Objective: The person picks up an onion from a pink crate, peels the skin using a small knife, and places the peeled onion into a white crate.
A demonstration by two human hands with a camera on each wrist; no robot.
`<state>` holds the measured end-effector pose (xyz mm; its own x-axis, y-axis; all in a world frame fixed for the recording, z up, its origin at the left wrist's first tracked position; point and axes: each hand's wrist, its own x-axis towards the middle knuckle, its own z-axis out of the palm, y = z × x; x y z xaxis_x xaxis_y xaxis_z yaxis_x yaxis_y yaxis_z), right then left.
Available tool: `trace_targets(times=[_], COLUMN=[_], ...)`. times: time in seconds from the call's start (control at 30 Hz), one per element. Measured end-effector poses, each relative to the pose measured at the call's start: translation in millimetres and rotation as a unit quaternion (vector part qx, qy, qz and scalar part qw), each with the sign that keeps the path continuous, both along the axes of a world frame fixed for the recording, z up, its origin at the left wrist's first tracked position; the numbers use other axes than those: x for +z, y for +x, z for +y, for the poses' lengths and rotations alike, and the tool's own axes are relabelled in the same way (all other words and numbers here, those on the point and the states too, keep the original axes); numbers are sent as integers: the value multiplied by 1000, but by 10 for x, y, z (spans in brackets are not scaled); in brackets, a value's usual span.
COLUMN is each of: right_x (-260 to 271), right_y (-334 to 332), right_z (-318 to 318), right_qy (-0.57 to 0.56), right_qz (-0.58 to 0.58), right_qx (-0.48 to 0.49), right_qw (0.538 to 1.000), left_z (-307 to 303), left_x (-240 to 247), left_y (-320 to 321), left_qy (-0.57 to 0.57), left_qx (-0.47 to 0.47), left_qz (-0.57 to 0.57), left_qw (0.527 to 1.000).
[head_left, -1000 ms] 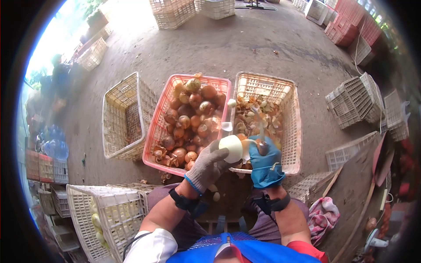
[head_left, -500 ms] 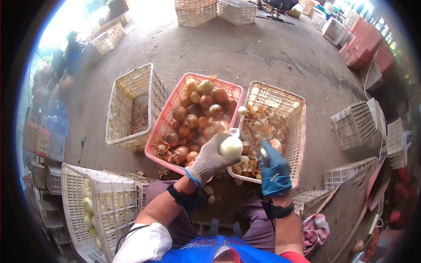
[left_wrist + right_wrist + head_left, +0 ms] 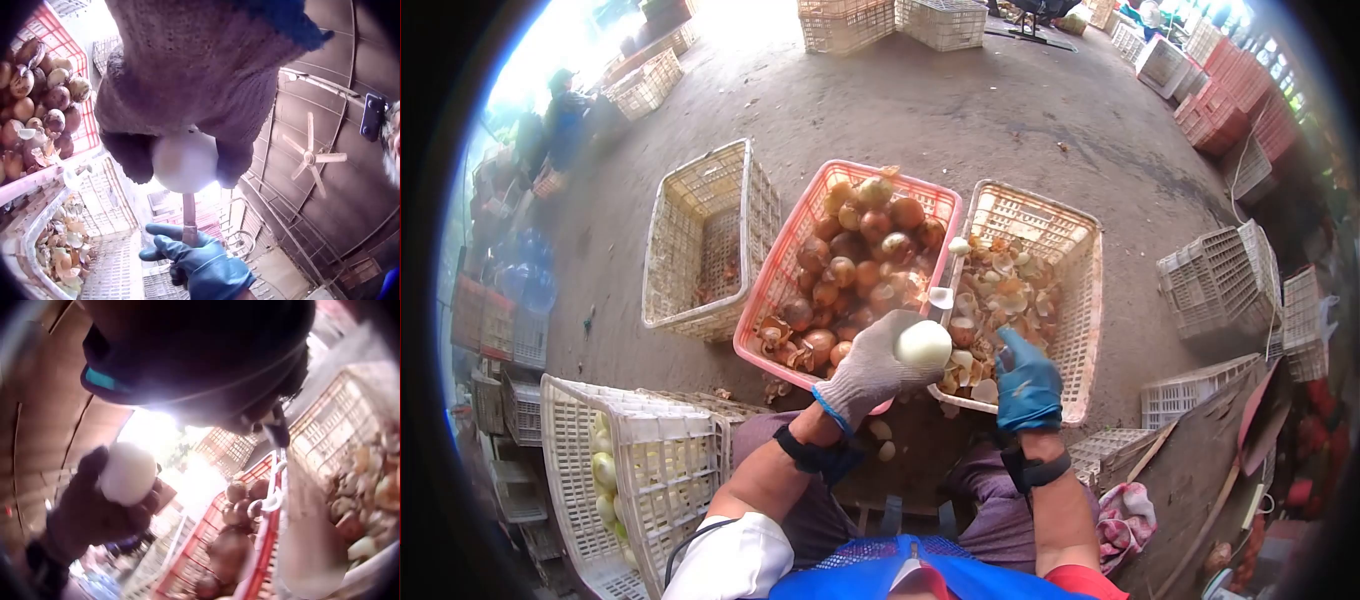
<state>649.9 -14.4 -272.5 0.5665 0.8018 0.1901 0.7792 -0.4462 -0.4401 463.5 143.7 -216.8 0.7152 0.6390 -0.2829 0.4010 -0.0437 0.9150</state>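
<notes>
My left hand [image 3: 862, 368], in a grey knit glove, grips a peeled white onion [image 3: 923, 343] above the near edge of the crates. The onion's pale round side pokes out between the fingertips in the left wrist view. My right hand [image 3: 1030, 382], in a blue rubber glove, is apart from the onion, over the near part of the peelings crate [image 3: 1080, 330]. In the left wrist view its fingers are curled around a knife [image 3: 189, 219] pointing up toward the onion. Unpeeled brown onions [image 3: 840, 275] fill the pink crate [image 3: 745, 340] in front of my left hand.
Onion skins [image 3: 1010, 290] lie in the peelings crate. An off-white crate [image 3: 700, 245] stands left of the pink one. Another crate [image 3: 640, 470] with peeled onions [image 3: 605, 470] leans by my left leg. Two small white pieces [image 3: 941, 297] sit along the rim between the middle crates.
My right hand has drawn away from the onion to the right, over the peelings crate. The left hand keeps its hold on the onion, which now shows a smooth white side.
</notes>
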Motion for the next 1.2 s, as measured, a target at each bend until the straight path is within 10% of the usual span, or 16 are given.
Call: trace_targets(times=[0.13, 0.27, 0.9, 1.03, 1.2], right_x=[180, 355, 576, 352, 385], right_y=[-112, -186, -199, -110, -94], right_z=[64, 92, -38, -58, -85], right_qy=[72, 116, 184, 232, 161], right_qz=[512, 511, 368, 398, 79], right_qx=[-56, -43, 59, -18, 128], right_qw=[854, 850, 910, 888, 975], left_z=[35, 5, -90, -143, -141], left_x=[-103, -185, -114, -191, -241], left_y=[-55, -93, 47, 62, -3], left_qy=[-95, -466, -28, -275, -431], left_qx=[11, 23, -105, -55, -37], left_qz=[-149, -363, -128, -214, -318], left_qw=[984, 807, 986, 936, 844])
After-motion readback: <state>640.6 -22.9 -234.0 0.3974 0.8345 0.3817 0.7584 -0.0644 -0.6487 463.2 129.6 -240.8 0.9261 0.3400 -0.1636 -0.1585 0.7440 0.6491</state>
